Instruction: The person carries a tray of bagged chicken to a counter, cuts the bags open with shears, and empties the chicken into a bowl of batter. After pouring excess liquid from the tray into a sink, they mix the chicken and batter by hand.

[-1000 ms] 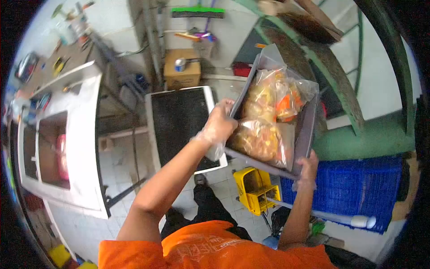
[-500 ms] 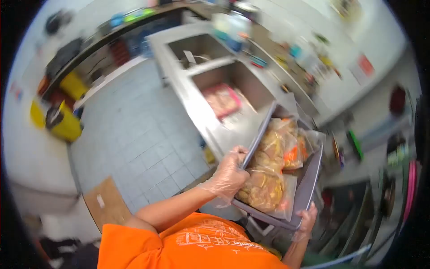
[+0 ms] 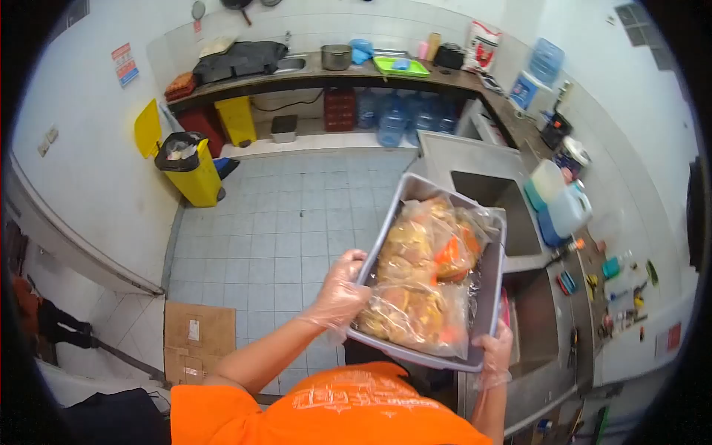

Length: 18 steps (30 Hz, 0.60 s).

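A grey plastic tub (image 3: 486, 326) hangs tilted in front of my body, above the floor and beside the steel sinks. In it lie several clear bags of yellowish food (image 3: 408, 248), some with orange marks. My left hand (image 3: 343, 293), in a clear plastic glove, is closed round the tub's left rim. My right hand (image 3: 495, 352), gloved too, grips the lower right corner of the tub. Behind the tub's right side, the nearer sink basin (image 3: 538, 319) is partly hidden, with a bit of something pink at its edge.
Another sink basin (image 3: 500, 208) lies farther off, next to detergent jugs (image 3: 567, 215). A yellow bin (image 3: 196, 178) stands open at the left wall. Cardboard (image 3: 199, 334) lies on the tiled floor. A person (image 3: 55, 319) shows at the far-left doorway. Water bottles (image 3: 393, 122) stand under the back counter.
The view has swung left, and the tub now appears farther left, over the floor beside the sinks. Both hands keep their hold on it. The back counter and doorway have come into view.
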Available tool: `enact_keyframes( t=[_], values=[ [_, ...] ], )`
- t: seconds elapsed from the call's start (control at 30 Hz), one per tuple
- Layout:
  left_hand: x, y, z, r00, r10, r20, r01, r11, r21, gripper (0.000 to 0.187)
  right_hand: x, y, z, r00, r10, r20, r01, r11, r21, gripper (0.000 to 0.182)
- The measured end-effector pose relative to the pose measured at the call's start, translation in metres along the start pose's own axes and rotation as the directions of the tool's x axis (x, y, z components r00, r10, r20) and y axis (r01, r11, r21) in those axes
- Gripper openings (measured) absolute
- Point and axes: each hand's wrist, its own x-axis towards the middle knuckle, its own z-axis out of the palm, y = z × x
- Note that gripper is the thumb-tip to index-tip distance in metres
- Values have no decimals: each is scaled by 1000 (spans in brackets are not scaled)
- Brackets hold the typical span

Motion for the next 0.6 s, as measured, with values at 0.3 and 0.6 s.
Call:
enact_keyframes(
  t=[0.3,0.6],
  values=[
    [171,-58,-175,880,32,-473,32,991,127,37,314,7,247,897,-74,437,79,997,7,47],
    [371,-129,-345,759,-57,-648,68,998,-9,42,540,0,502,794,-12,608,176,962,-210,50]
  ],
)
